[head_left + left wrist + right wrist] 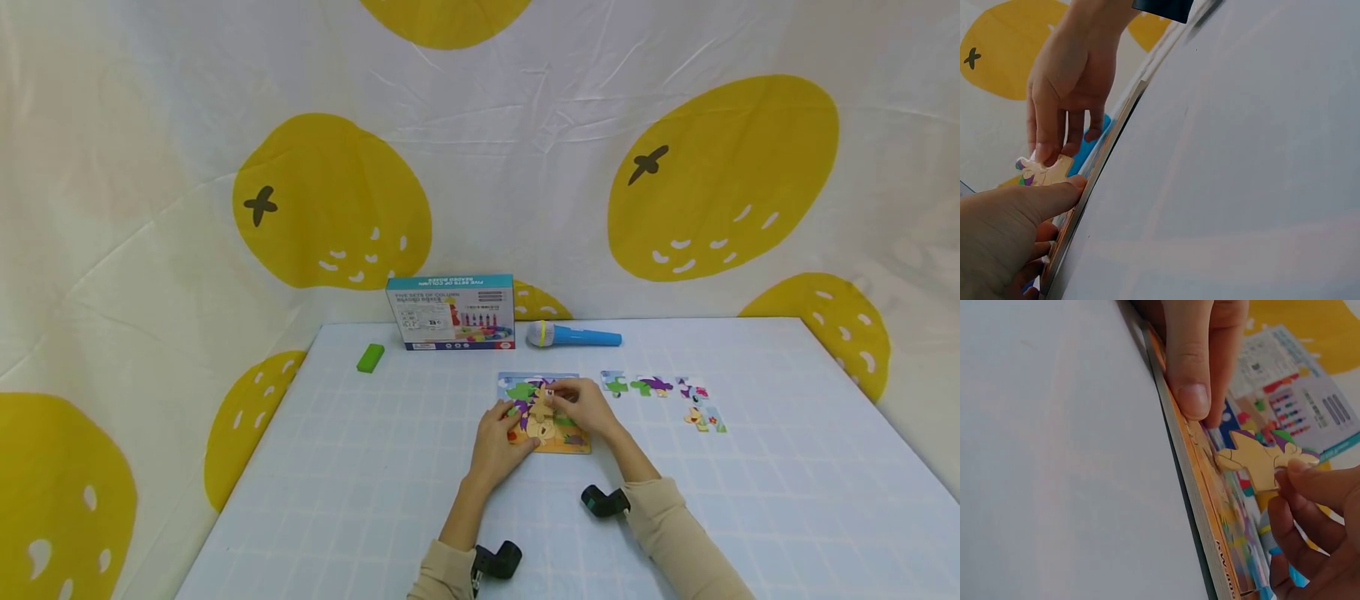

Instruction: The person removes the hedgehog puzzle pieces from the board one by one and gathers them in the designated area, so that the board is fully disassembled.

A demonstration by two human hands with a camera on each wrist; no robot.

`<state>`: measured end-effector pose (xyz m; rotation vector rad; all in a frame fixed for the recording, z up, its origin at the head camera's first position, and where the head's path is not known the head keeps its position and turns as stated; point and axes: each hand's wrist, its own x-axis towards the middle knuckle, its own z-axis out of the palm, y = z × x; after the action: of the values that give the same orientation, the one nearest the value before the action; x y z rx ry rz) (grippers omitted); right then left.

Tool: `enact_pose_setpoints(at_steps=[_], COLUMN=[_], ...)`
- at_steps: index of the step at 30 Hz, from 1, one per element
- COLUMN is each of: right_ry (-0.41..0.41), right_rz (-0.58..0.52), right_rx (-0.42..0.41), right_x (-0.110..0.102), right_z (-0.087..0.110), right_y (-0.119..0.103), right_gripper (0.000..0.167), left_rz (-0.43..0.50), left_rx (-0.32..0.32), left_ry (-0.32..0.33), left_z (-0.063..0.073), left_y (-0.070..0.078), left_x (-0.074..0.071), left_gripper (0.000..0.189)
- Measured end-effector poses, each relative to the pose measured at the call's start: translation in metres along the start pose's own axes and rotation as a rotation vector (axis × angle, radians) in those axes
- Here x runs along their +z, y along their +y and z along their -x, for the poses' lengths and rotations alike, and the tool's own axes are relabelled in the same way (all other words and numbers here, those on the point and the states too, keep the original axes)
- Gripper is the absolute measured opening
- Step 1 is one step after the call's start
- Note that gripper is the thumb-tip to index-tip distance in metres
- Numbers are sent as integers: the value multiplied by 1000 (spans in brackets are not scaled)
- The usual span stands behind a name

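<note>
A colourful jigsaw puzzle board (566,443) with an orange lower border lies on the table. My left hand (497,446) rests on the board's left side, its thumb (1192,400) on the front border. Above the board my right hand (587,406) pinches a puzzle piece (1257,462) between thumb and fingers. The piece is mostly yellow-tan, with purple and green at one end, and stands tilted over the board. In the left wrist view the same piece (1060,169) shows just beyond the left thumb.
Several loose puzzle pieces (651,386) lie to the right of the board, with more pieces (705,419) slightly nearer. A toy box (453,315) stands at the back, beside a blue toy microphone (585,336). A green block (371,358) lies at the back left.
</note>
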<state>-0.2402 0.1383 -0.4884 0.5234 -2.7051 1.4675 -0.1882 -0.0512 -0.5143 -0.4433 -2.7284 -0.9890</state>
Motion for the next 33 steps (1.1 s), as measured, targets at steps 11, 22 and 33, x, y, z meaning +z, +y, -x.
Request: enact_pose_setpoints(at_steps=[11, 22, 33], right_ry=[69, 131, 180], right_rz=[-131, -189, -300], right_rx=[-5, 111, 258], right_x=[-23, -51, -75], right_z=[16, 26, 39], right_y=[-27, 19, 29], right_gripper=[20, 19, 36], left_rz=[-6, -4, 5], left_rx=[19, 12, 1], left_ry=[14, 12, 0], left_z=[0, 0, 1], left_y=[-1, 0, 0], left_x=[1, 0, 0], left_gripper=[54, 53, 53])
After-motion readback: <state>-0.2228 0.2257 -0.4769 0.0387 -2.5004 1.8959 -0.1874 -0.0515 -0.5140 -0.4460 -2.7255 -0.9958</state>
